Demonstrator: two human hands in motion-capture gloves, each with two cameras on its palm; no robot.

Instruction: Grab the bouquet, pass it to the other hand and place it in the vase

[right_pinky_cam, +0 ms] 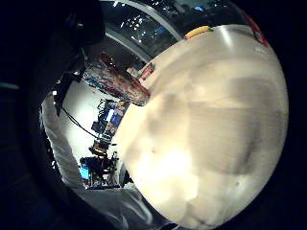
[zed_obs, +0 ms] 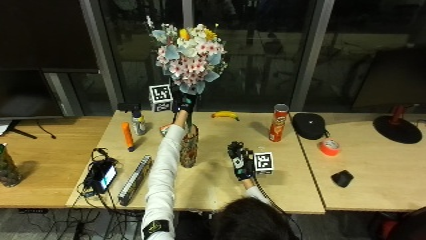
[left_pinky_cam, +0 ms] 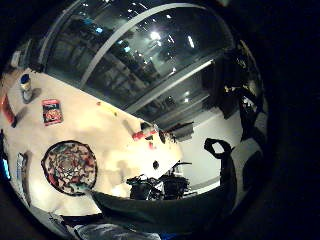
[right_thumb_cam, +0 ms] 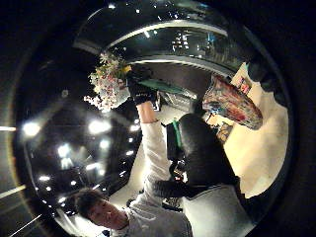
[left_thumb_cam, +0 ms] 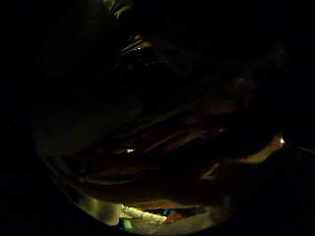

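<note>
- Outside view: left hand (zed_obs: pixel 184 103) raised high, fingers curled round the stems of the bouquet (zed_obs: pixel 189 59), blooms well above the vase (zed_obs: pixel 189 145). Vase standing on the table (zed_obs: pixel 219 187) directly under the raised arm. Right hand (zed_obs: pixel 239 161) resting flat beside the vase, fingers straight, holding nothing. Judged stage: bouquet in its carrying hand, lowering into the vase yet to come.
- Left little-finger view: looks down on the table (left_pinky_cam: pixel 100 130) from height; patterned round mouth of the vase (left_pinky_cam: pixel 69 167) seen from above, so a fair line-up already.
- Left thumb view: almost dark; only dim streaks close to the palm, probably stems, cannot tell for sure.
- Right little-finger view: bare tabletop (right_pinky_cam: pixel 211 124) filling the view, vase (right_pinky_cam: pixel 115 81) near its edge.
- Right thumb view: bouquet (right_thumb_cam: pixel 108 81) gripped aloft by the gloved left hand (right_thumb_cam: pixel 139 91); vase (right_thumb_cam: pixel 232 102) just beside the right palm.
- To do it well: keep stems bunched and vertical, centre stem ends over the mouth before descending, lower straight; steady the vase with the free hand, since a tall narrow vase looks liable to tip if stems catch the rim.
</note>
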